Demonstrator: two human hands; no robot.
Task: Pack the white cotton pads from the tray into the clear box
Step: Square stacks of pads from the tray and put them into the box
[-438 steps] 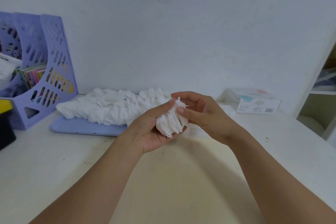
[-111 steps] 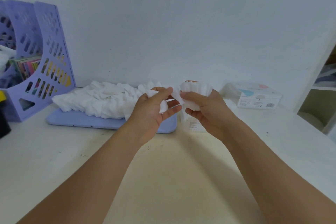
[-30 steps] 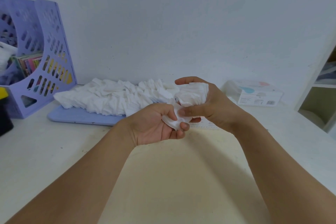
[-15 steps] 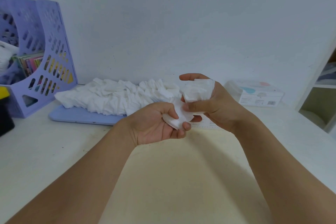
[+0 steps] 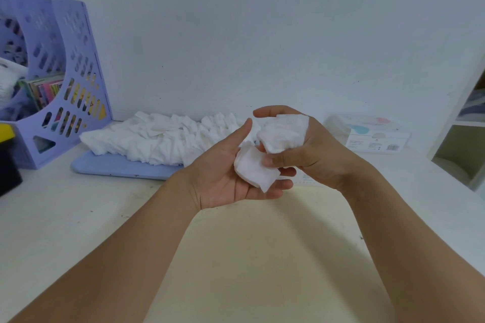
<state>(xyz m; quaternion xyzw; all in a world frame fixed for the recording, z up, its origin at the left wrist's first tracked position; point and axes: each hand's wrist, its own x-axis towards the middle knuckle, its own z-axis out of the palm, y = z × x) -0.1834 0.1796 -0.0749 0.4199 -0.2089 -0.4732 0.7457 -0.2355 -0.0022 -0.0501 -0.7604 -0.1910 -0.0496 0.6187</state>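
Both hands meet above the middle of the white table point(image 5: 78, 217). The left hand point(image 5: 225, 173) lies palm up with its fingers loosely spread and the thumb raised; a few white cotton pads point(image 5: 253, 169) rest across its fingers. The right hand point(image 5: 312, 152) grips a thicker stack of pads point(image 5: 284, 132) between curled fingers and palm, and its thumb presses down on the pads lying in the left hand. How many pads each hand has cannot be counted, as the edges blur together.

Behind the hands, a long heap of loose pads point(image 5: 157, 139) covers the lilac tray point(image 5: 118, 165); the tray's right end is hidden by the left hand. The clear box point(image 5: 309, 178) is almost wholly covered by the right hand and wrist: only a pale sliver with a printed label shows below them, and it is probably the box, though its outline cannot be made out.

To the right, near the wall, lies a small packet point(image 5: 372, 136) with pink and blue marks. At far left stands a lilac file rack point(image 5: 65, 81) holding papers, cut off by the frame edge, with a dark object point(image 5: 8, 165) before it, also cut off.
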